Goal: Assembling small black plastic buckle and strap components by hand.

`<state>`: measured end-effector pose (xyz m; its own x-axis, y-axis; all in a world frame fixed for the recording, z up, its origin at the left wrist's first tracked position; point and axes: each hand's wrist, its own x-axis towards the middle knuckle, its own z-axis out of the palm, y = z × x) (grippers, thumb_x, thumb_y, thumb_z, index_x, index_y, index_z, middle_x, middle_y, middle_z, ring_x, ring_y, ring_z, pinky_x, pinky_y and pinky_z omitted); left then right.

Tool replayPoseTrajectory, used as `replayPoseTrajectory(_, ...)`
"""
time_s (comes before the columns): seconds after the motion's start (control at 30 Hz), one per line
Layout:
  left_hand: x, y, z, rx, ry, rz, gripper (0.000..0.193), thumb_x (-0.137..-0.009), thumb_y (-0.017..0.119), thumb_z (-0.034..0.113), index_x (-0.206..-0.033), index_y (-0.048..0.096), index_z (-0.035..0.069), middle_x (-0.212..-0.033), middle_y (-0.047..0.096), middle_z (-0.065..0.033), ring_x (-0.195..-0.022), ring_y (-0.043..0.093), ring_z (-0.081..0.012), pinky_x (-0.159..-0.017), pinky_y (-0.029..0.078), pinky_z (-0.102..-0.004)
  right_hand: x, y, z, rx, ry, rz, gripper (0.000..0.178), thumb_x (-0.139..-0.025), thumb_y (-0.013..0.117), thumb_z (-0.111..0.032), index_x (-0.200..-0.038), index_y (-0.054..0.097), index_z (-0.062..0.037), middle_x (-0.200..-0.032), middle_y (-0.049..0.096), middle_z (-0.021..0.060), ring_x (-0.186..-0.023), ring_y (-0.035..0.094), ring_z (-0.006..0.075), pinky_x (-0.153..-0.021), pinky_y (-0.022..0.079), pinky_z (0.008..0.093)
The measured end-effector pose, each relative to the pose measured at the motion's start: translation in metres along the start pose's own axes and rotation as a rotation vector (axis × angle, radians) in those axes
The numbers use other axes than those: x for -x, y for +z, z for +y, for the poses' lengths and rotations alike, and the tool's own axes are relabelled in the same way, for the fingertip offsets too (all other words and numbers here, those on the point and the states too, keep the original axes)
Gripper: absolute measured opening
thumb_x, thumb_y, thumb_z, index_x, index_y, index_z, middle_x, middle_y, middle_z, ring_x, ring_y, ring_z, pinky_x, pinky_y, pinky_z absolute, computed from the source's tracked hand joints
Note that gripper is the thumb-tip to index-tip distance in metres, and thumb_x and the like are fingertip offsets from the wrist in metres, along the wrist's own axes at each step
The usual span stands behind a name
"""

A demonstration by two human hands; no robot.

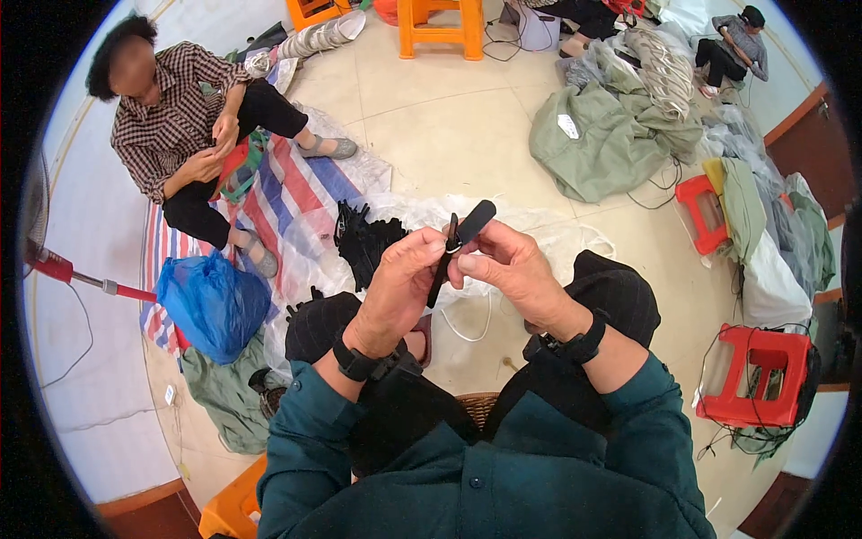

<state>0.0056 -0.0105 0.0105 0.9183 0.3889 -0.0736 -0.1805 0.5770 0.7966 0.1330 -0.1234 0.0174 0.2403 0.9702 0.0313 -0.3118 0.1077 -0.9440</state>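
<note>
Out in front of my knees, both hands meet on a short black strap (476, 222) with a rounded end and what looks like a small pale ring round its middle. My left hand (404, 271) pinches it from the left, below the ring. Thumb and fingers of my right hand (512, 268) close on it from the other side, by the ring. Part of the strap is hidden behind the fingers, and its narrow tail hangs down between the hands. Just beyond my left hand, a heap of similar black straps (366, 244) lies on clear plastic sheeting (310, 256).
At the left, a co-worker (180, 121) sits on a striped sheet (292, 175), near a blue plastic bag (213, 305). Green fabric (579, 148) lies ahead right. Red stools (759, 375) with cables stand at the right; an orange stool (440, 36) is at the back.
</note>
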Motion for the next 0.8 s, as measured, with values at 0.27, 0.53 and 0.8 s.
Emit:
replayPoseTrajectory(0.27, -0.0002, -0.0012, -0.0081, 0.029, -0.02, -0.032, 0.018, -0.09, 0.05, 0.02, -0.088, 0.055, 0.003, -0.087, 0.057, -0.0049, -0.081, 0.055, -0.015, -0.081, 0.041, -0.0305, 0.0017, 0.0016, 0.001, 0.217, -0.119, 0.087, 0.025, -0.083, 0.06, -0.007, -0.106, 0.054, 0.0004, -0.091, 0.055, 0.0039, -0.076, 0.054, 0.0113, -0.074, 0.045, 0.0261)
replayPoseTrajectory(0.53, -0.0002, 0.0009, -0.0097, -0.048, -0.072, 0.016, 0.02, -0.09, 0.05, 0.019, -0.101, 0.054, 0.003, -0.095, 0.057, -0.0039, -0.089, 0.055, -0.0135, -0.088, 0.042, -0.0332, -0.0008, 0.0003, 0.0029, 0.842, -0.469, 0.166, 0.026, -0.078, 0.058, -0.003, -0.103, 0.052, -0.0003, -0.099, 0.052, 0.0092, -0.094, 0.053, 0.0215, -0.078, 0.044, 0.0288)
replayPoseTrajectory(0.8, 0.001, 0.0048, -0.0005, -0.071, -0.091, 0.076, 0.031, -0.087, 0.047, 0.023, -0.11, 0.05, 0.003, -0.098, 0.057, -0.0036, -0.092, 0.057, -0.0142, -0.086, 0.044, -0.0332, -0.0014, -0.0006, 0.0004, 1.062, -0.498, 0.11, 0.027, -0.075, 0.057, 0.003, -0.101, 0.049, 0.0002, -0.107, 0.049, 0.0136, -0.092, 0.054, 0.0297, -0.074, 0.046, 0.0329)
